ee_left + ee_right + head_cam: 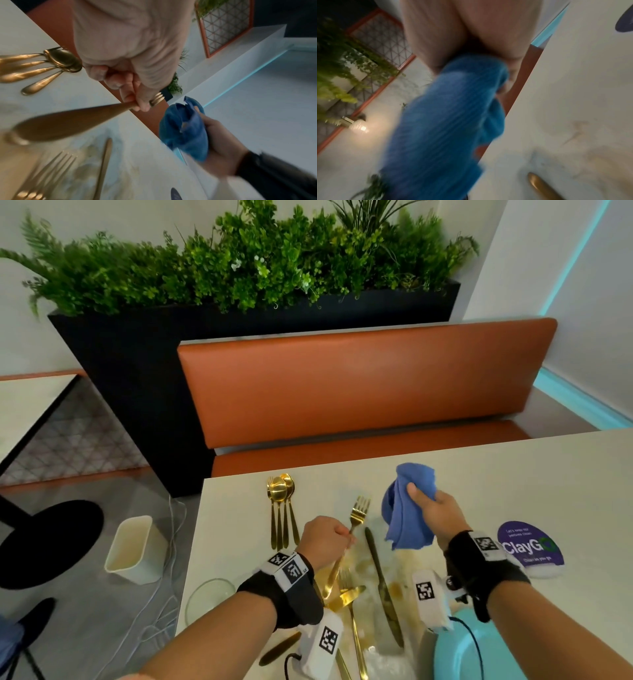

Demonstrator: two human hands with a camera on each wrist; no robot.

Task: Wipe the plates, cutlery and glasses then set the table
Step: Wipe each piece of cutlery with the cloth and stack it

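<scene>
Left hand (325, 537) gripping fork (356, 517), tines away

Right wrist view blurred throughout — blue cloth (447, 121) a smear, the right hand (471, 33) behind it only a tan mass, fingers not readable. Gold utensil tip (539, 182) at 5 o'clock cut by the bottom edge; type unclear.

Left wrist view: fork handle (68, 121) soft and oversized at 8 o'clock; tines mostly hidden behind the left hand (128, 47).

Head view — light-blue plate (479, 655) at 5 o'clock cut by the edge and partly under the right wrist. Small print on the purple sticker (527, 546) too fine to read.
</scene>
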